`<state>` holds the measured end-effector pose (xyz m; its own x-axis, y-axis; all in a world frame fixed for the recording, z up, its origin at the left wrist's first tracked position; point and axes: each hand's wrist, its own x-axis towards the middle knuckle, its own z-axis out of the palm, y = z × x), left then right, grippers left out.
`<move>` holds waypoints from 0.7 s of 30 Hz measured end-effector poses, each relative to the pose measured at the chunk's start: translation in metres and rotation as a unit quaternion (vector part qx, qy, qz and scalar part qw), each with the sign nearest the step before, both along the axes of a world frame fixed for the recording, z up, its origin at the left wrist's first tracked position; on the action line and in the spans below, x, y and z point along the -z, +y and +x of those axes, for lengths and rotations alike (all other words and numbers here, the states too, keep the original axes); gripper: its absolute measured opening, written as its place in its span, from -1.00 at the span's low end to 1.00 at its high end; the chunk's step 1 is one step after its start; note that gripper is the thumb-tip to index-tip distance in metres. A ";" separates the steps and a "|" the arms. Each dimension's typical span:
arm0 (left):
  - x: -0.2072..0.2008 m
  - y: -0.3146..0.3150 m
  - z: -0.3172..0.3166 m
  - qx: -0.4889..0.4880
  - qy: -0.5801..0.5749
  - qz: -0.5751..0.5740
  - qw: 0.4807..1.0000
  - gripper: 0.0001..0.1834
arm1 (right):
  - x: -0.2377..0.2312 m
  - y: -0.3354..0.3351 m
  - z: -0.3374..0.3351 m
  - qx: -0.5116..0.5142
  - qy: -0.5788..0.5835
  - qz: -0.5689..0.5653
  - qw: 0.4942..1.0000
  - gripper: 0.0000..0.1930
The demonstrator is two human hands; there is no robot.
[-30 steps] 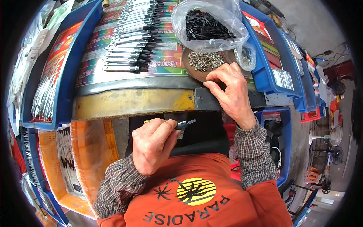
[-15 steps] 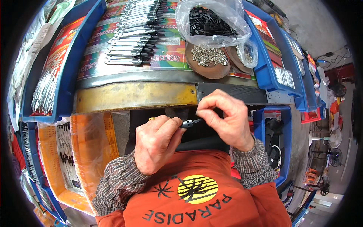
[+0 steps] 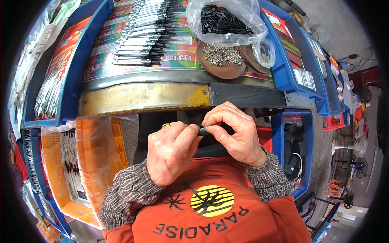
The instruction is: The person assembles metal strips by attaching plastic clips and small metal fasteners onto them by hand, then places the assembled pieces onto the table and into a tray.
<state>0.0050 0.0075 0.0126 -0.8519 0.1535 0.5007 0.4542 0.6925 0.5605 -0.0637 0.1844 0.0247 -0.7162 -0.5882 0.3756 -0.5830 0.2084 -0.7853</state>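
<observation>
My left hand [image 3: 168, 150] and my right hand [image 3: 237, 135] meet in front of my body, just below the bench edge. Between their fingertips is a small dark cylindrical piece [image 3: 202, 131], mostly covered by the fingers. The left thumb and forefinger pinch one end of it; the right thumb and forefinger close on the other. On the bench above, silver rods with black ends [image 3: 139, 50] lie in a long overlapping row. A round brown dish [image 3: 221, 72] holds many small silver screws [image 3: 222, 55]. Behind it, a clear plastic bag [image 3: 194, 24] contains black slim parts [image 3: 225, 20].
A second brown dish [image 3: 249, 60] stands beside the first, with a small clear bag. Blue trays [image 3: 71, 97] flank the bench, the left one with silver rods. An orange crate [image 3: 95, 162] lined with plastic sits low on the left, a blue bin [image 3: 306, 162] low on the right.
My right hand has come leftward to my left hand, closing the gap between them. The thin black end that showed between the hands is now covered by fingers.
</observation>
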 end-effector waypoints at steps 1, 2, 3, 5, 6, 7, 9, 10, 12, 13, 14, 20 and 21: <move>0.001 0.001 0.000 0.001 0.000 0.000 1.000 -0.72 | 0.000 0.000 0.001 0.001 0.000 0.000 1.000 -0.88; 0.001 0.002 0.000 0.000 0.006 -0.001 1.000 -0.71 | 0.000 0.000 0.001 0.005 0.030 0.008 1.000 -0.86; 0.002 0.002 -0.001 -0.002 0.011 -0.002 1.000 -0.71 | 0.000 0.000 0.001 0.009 0.060 0.016 0.998 -0.84; 0.003 0.002 -0.001 -0.002 0.014 -0.008 1.000 -0.72 | 0.001 0.000 0.003 0.013 0.100 0.027 0.995 -0.84; 0.004 0.002 -0.001 -0.002 0.016 -0.013 1.000 -0.72 | 0.001 -0.001 0.004 0.017 0.139 0.038 0.989 -0.83; 0.004 0.002 -0.001 -0.002 0.019 -0.013 1.000 -0.72 | 0.005 -0.001 0.003 0.013 0.171 0.029 0.985 -0.76; 0.005 0.002 -0.001 0.001 0.017 -0.023 1.000 -0.73 | 0.006 -0.002 0.005 0.013 0.191 0.037 0.981 -0.74; 0.004 0.002 0.000 0.002 0.022 -0.022 1.000 -0.73 | 0.006 -0.001 0.006 0.014 0.209 0.046 0.977 -0.73; 0.001 0.002 0.002 0.004 -0.027 -0.017 0.999 -0.72 | 0.011 0.002 0.009 0.013 0.228 0.044 0.973 -0.72; 0.003 0.001 0.002 0.006 -0.022 -0.016 1.000 -0.71 | 0.013 0.002 0.011 0.016 0.248 0.055 0.967 -0.73; 0.003 0.002 0.002 0.006 -0.019 -0.017 1.000 -0.71 | 0.013 0.003 0.013 0.020 0.267 0.066 0.961 -0.73; 0.016 0.006 0.000 0.008 0.072 -0.014 0.997 -0.73 | 0.020 0.010 0.016 -0.003 0.299 0.087 0.950 -0.69; 0.016 0.006 -0.001 0.007 0.071 -0.013 0.997 -0.73 | 0.021 0.010 0.015 0.001 0.287 0.076 0.955 -0.70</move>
<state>0.0036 0.0135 -0.0037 -0.7707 0.1802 0.6112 0.5376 0.6988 0.4719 -0.0488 0.1940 0.0033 -0.4191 -0.6665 0.6165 -0.9078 0.2963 -0.2968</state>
